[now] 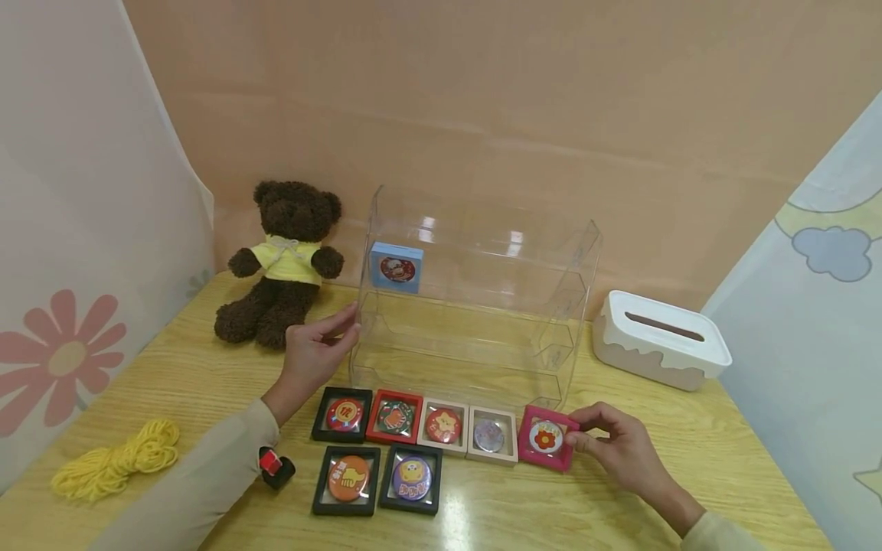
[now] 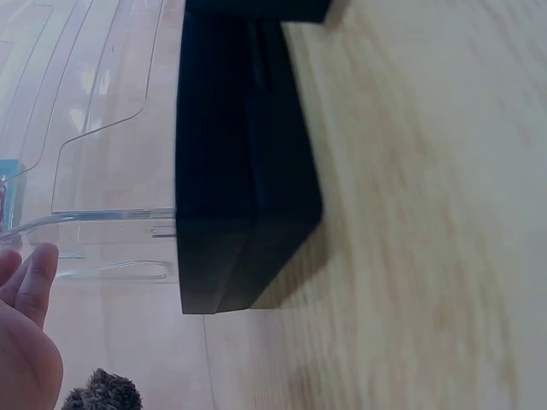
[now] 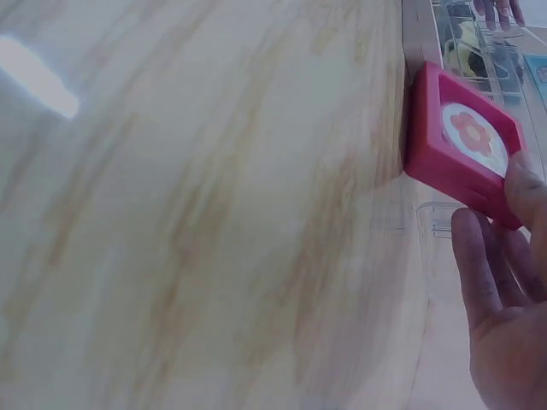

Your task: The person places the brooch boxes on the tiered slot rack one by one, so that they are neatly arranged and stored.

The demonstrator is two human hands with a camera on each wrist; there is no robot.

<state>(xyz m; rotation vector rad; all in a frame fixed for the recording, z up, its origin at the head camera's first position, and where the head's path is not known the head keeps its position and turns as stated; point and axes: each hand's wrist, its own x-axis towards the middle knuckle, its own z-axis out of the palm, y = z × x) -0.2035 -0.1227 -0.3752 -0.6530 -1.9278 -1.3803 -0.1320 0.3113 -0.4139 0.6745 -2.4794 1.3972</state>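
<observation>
My right hand (image 1: 623, 448) pinches the right edge of a pink frame (image 1: 547, 438) holding a round flower badge; in the right wrist view the thumb lies on the front of the pink frame (image 3: 466, 141). My left hand (image 1: 315, 358) touches the left side panel of a clear tiered stand (image 1: 468, 337), fingertips at its edge; the left wrist view shows part of this hand (image 2: 27, 316) beside the clear panel. A blue box with a round badge (image 1: 397, 268) stands at the left of an upper tier.
Before the stand lie a black frame (image 1: 342, 415), a red frame (image 1: 395, 417), two pale frames and two more black frames. A brown teddy bear (image 1: 285, 260) sits back left, yellow rope (image 1: 117, 461) lies front left, and a white tissue box (image 1: 661, 340) stands right.
</observation>
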